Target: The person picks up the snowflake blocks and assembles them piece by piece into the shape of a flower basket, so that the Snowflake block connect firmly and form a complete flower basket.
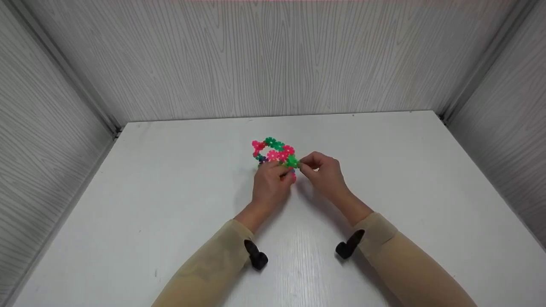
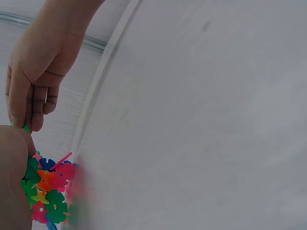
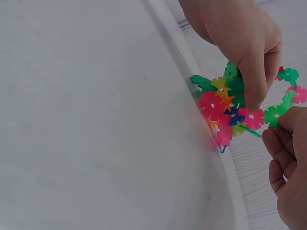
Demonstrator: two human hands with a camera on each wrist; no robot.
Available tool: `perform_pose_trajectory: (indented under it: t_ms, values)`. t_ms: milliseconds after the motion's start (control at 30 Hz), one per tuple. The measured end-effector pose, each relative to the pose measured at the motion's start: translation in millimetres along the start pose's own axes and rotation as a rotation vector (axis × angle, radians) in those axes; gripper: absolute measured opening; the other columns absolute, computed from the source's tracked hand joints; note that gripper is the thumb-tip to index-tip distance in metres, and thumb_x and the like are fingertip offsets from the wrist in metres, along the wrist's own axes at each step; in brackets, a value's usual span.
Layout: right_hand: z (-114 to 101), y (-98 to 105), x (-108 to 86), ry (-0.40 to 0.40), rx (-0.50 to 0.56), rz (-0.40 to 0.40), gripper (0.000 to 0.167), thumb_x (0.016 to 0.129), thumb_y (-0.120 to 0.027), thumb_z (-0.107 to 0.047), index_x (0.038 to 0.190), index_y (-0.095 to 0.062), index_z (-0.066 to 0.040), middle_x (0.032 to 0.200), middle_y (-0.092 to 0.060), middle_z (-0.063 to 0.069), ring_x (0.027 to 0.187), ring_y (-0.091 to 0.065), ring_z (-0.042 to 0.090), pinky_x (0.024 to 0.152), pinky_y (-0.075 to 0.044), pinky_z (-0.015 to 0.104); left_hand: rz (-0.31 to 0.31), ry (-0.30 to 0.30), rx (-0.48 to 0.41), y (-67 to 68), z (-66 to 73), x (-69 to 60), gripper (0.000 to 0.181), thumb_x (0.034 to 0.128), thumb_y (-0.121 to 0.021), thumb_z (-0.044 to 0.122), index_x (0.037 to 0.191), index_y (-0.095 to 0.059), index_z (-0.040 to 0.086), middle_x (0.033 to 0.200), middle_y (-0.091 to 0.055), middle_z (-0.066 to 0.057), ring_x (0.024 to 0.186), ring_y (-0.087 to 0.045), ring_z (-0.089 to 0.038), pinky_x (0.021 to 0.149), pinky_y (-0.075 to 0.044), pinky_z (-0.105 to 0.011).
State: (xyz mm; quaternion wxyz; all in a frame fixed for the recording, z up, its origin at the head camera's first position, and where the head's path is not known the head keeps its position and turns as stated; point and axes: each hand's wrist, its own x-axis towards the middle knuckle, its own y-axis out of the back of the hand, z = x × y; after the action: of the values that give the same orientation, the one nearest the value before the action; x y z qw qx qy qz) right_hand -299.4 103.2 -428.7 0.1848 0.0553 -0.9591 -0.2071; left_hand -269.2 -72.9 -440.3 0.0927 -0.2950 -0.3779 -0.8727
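A build of interlocked plastic snowflake discs (image 1: 273, 154) in pink, green, orange, yellow and blue is held above the middle of the white table. My left hand (image 1: 271, 183) grips its near side, the thumb on a pink disc in the right wrist view. With thumb and forefinger my right hand (image 1: 326, 175) pinches a bright green disc (image 3: 274, 115) at the build's right edge. In the left wrist view the lower cluster of discs (image 2: 56, 206) hangs beneath the left hand. My left fingers hide part of the build.
The white table (image 1: 170, 192) spreads around both hands. Grey wood-grain panels (image 1: 273, 59) stand at the back and both sides. A black wrist camera (image 1: 257, 256) is strapped to the left sleeve, another wrist camera (image 1: 349, 245) to the right.
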Motion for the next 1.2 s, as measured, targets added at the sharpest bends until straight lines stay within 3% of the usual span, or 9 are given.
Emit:
perform_pose_trajectory:
  t_ms: [833, 1200]
  values:
    - [5.9, -1.4, 3.2, -0.008, 0.02, -0.033, 0.004, 0.096, -0.076, -0.01, 0.095, -0.079, -0.008, 0.091, -0.078, 0.0, 0.084, -0.065, 0.019, 0.071, -0.054, 0.026, -0.059, 0.093, -0.071, -0.1, -2.6, 1.4, 0.014, 0.0949, -0.081, 0.01, 0.107, -0.085, 0.008, 0.103, -0.075, -0.003, 0.101, -0.065, -0.019, 0.093, -0.057, -0.029]
    - [7.2, -1.8, 3.3, -0.054, 0.013, -0.053, 0.004, 0.098, -0.078, -0.014, 0.096, -0.08, -0.011, 0.089, -0.076, -0.001, 0.083, -0.064, 0.02, 0.069, -0.055, 0.026, -0.065, 0.09, -0.102, -2.8, -6.4, 1.5, 0.014, 0.0974, -0.079, 0.014, 0.11, -0.085, 0.009, 0.104, -0.075, -0.001, 0.102, -0.064, -0.016, 0.095, -0.056, -0.025]
